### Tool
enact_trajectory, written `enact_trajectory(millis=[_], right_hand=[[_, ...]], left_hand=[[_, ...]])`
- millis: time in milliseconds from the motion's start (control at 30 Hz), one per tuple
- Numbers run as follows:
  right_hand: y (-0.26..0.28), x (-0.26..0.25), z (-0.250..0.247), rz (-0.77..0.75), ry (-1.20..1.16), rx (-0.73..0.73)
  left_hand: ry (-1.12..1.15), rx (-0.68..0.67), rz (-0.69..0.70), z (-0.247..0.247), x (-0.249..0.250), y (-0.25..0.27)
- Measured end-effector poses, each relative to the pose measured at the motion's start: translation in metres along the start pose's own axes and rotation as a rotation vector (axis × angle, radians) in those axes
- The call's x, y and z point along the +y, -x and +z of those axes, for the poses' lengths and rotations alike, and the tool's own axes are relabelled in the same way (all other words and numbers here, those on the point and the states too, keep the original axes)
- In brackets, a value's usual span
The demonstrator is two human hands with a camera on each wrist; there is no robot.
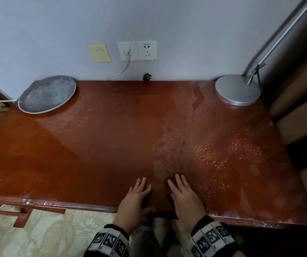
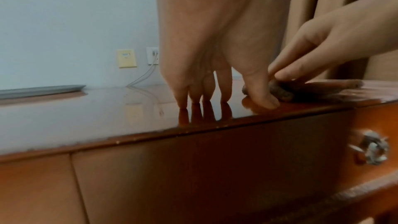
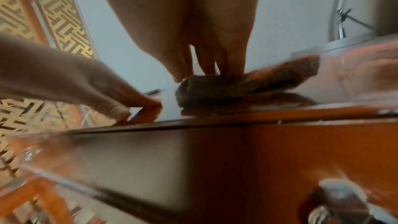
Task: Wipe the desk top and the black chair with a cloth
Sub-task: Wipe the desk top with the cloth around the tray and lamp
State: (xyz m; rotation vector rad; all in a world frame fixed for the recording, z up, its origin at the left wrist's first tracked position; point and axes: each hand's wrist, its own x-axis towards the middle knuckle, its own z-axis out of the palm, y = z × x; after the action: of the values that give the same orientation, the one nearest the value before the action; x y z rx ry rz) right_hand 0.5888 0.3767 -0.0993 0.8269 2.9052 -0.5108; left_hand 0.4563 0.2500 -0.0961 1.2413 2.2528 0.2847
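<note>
Pressing down near the front edge, the right hand [image 1: 185,198] lies flat on a dark brown cloth [image 1: 168,183], fingers [image 3: 233,60] straight and close together on top of the bunched fabric, which sits on the glossy reddish-brown surface [image 1: 97,141] close to its near rim. Just beside it, the left hand [image 1: 137,200] is planted on the bare wood, its fingers [image 2: 194,89] extended and slightly spread, tips touching the surface and mirrored in the shine; from the left wrist view the thumb [image 2: 261,94] reaches toward the cloth's rolled edge, and whether it touches is hard to tell. Streaks and wet patches show on the right half of the surface, with a scatter of glinting specks [image 1: 221,153] beyond the right hand. At the far left corner sits a round grey tray [image 1: 47,94], at the far right corner the round silver lamp base [image 1: 238,92] with its arm slanting up. On the wall behind are a yellowed plate [image 1: 99,53] and a white socket [image 1: 137,51] with a plug and white cable [image 1: 120,71]. Below the front edge, a metal drawer pull [image 2: 369,147] shows.
</note>
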Motion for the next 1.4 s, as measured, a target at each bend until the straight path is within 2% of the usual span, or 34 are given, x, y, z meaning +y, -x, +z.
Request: enact_trajectory(millis=[33,100,133,200,267,300,333,367,500,567,633,767,833,900,967,1033,1167,1233,1300,1400], right_hand=[[0.003,-0.006,0.003,-0.010,-0.003,-0.118],[0.006,-0.004,0.009,-0.060,0.086,-0.148],[0.004,0.001,0.008,-0.085,0.105,-0.078],[-0.003,0.016,-0.008,0.000,0.054,0.027],[-0.018,0.032,-0.018,0.115,-0.007,0.062],[-0.023,0.032,-0.020,0.163,-0.014,0.027],[-0.027,0.028,-0.017,0.175,-0.038,0.042],[-0.028,0.020,-0.011,0.136,-0.067,0.082],[-0.016,-0.016,0.013,-0.171,0.016,-0.049],[-0.018,-0.016,0.007,-0.199,-0.009,-0.046],[-0.034,0.003,0.000,-0.106,-0.086,-0.010],[-0.060,0.027,-0.021,0.183,-0.108,0.024],[-0.056,0.007,-0.022,0.105,-0.058,-0.059],[-0.042,-0.017,-0.012,-0.135,-0.058,-0.173],[-0.035,-0.027,-0.007,-0.257,-0.081,-0.257],[-0.050,-0.012,-0.011,-0.202,-0.107,-0.268],[-0.087,0.023,-0.034,0.113,-0.063,-0.224],[-0.090,0.018,-0.039,0.175,-0.016,-0.259],[-0.081,-0.002,-0.036,0.125,-0.011,-0.299],[-0.057,-0.035,-0.026,-0.073,-0.013,-0.359]], left_hand=[[0.000,0.008,-0.013,-0.003,0.000,-0.001],[-0.002,0.035,-0.053,-0.010,-0.001,-0.003],[0.003,0.047,-0.079,-0.014,-0.002,-0.004],[0.007,0.048,-0.127,-0.021,-0.004,-0.008],[-0.018,0.017,-0.159,-0.025,-0.002,-0.011],[-0.034,0.000,-0.170,-0.026,0.000,-0.013],[-0.050,-0.015,-0.181,-0.027,0.002,-0.015],[-0.065,-0.027,-0.188,-0.028,0.003,-0.017],[-0.102,-0.051,-0.193,-0.028,0.002,-0.023],[-0.109,-0.062,-0.190,-0.029,0.002,-0.024],[-0.109,-0.073,-0.189,-0.028,0.001,-0.024],[-0.099,-0.072,-0.195,-0.025,-0.001,-0.024],[-0.103,-0.071,-0.192,-0.024,-0.002,-0.024],[-0.115,-0.068,-0.182,-0.024,-0.002,-0.025],[-0.124,-0.060,-0.168,-0.025,-0.004,-0.026],[-0.120,-0.061,-0.158,-0.029,-0.007,-0.028],[-0.093,-0.081,-0.171,-0.040,-0.015,-0.037],[-0.108,-0.100,-0.182,-0.044,-0.016,-0.043],[-0.126,-0.115,-0.183,-0.046,-0.016,-0.048],[-0.149,-0.115,-0.173,-0.047,-0.016,-0.053]])
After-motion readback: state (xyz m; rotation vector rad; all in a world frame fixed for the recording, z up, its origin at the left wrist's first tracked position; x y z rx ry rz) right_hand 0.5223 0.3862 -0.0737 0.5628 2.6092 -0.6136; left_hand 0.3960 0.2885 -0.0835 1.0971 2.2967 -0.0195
